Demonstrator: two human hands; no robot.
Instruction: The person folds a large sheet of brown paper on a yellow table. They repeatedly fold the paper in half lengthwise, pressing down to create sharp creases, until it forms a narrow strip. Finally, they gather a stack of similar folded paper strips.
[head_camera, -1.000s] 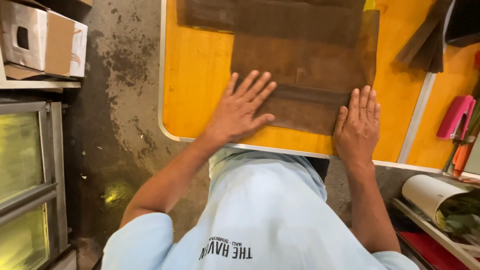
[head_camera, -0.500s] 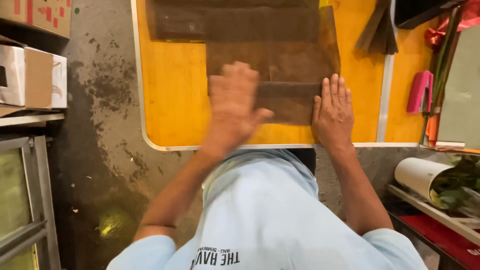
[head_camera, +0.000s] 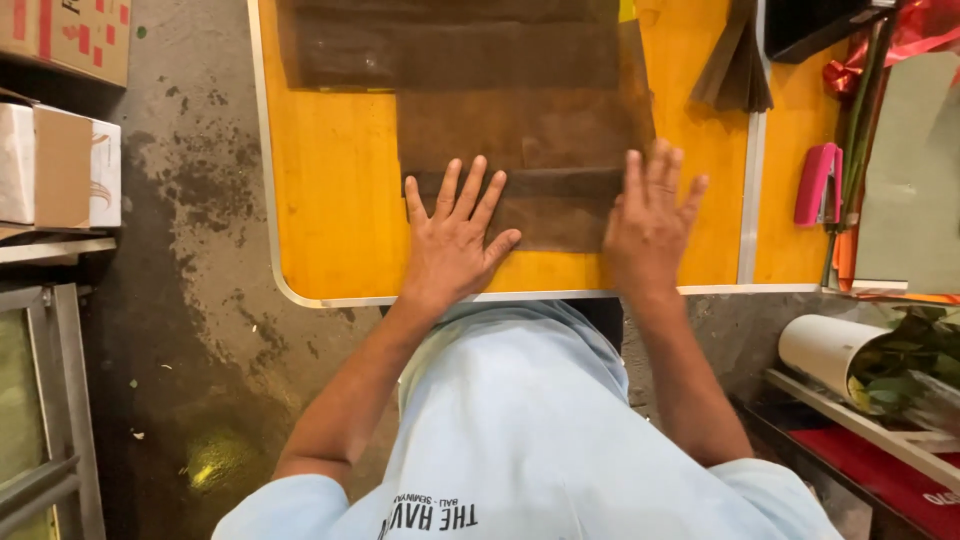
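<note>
Both hands, left hand (head_camera: 452, 245) and right hand (head_camera: 647, 222), lay flat with fingers spread on the brown folded sheet (head_camera: 525, 150) near the yellow table (head_camera: 330, 200) front edge, bare tabletop at its left corner.

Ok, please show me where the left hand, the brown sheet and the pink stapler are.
left hand (head_camera: 452, 240), head view, on the back of the hand.
brown sheet (head_camera: 520, 125), head view, on its bare middle.
pink stapler (head_camera: 815, 183), head view, on its body.

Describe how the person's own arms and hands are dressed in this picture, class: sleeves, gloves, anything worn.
Both the left hand and right hand are bare: no gloves, and no rings or watch that can be seen. The forearms are uncovered too. Short pale blue sleeves of a T-shirt end above the elbows.
</note>
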